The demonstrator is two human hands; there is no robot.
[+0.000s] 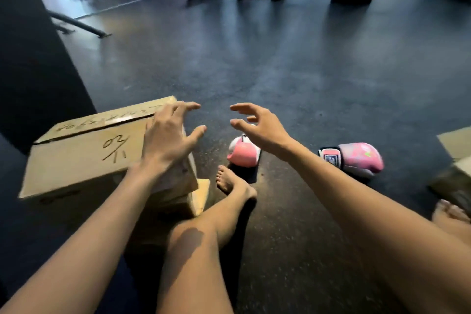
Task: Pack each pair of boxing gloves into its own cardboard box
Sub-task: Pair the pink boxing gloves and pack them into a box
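My leg [204, 250] lies right of the cardboard box [84, 155]; left hand [165, 140] and right hand [262, 130] hover, fingers released. The pink gloves [356, 158] right of it look soft and light; I'd grasp their cuffs.

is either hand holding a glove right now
No, the left hand and right hand are open, fingers spread; the pink glove by the foot and other pink glove lie on the floor.
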